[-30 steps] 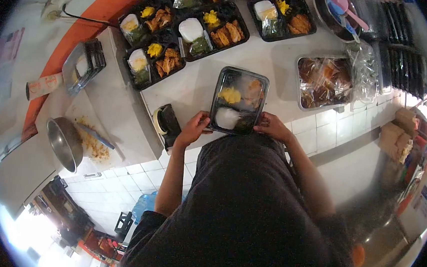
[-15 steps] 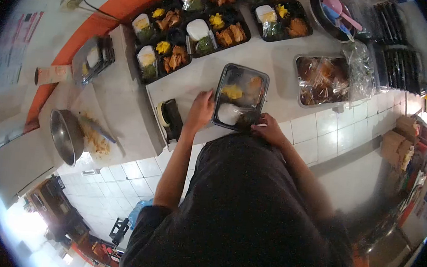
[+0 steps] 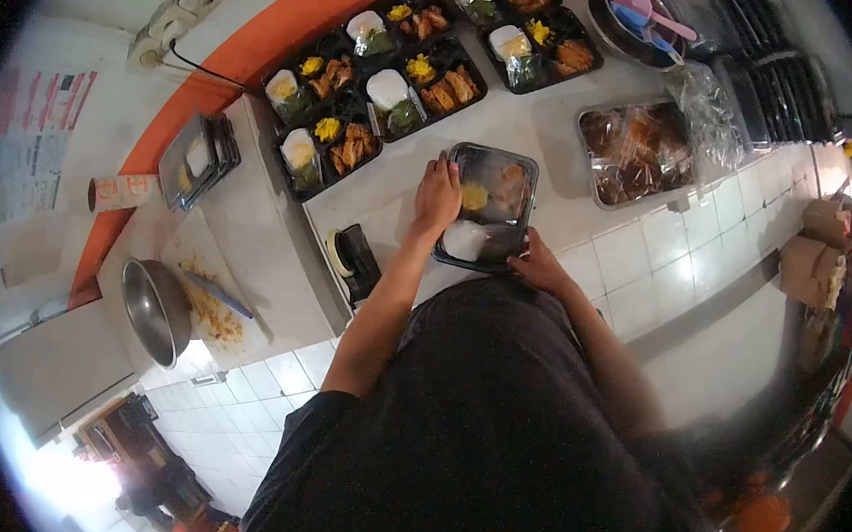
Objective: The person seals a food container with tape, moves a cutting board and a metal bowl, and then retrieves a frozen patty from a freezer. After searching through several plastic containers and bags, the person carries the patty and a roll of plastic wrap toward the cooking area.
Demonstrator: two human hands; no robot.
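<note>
A black meal box with a clear lid [image 3: 492, 233] sits at the counter's front edge, right before my body. Through the lid I can make out white rice, something yellow and brown pieces of food. My left hand [image 3: 438, 197] grips the box's left side, with the fingertips up by its far left corner. At the near right corner, my right hand [image 3: 540, 265] is closed on the rim, its fingers partly hidden. A black tape dispenser [image 3: 360, 267] stands left of my left forearm.
Several open, filled meal boxes [image 3: 399, 99] line the back of the counter. To the right are a tray of plastic-wrapped brown food [image 3: 635, 152], a bowl with a pink scoop [image 3: 632, 0] and stacked black containers [image 3: 789, 105]. A metal bowl [image 3: 155, 313] and a knife [image 3: 219, 295] lie left.
My left hand has moved up along the box's left side and now presses against its edge. My right hand stays at the near right corner. The whole view has shifted slightly.
</note>
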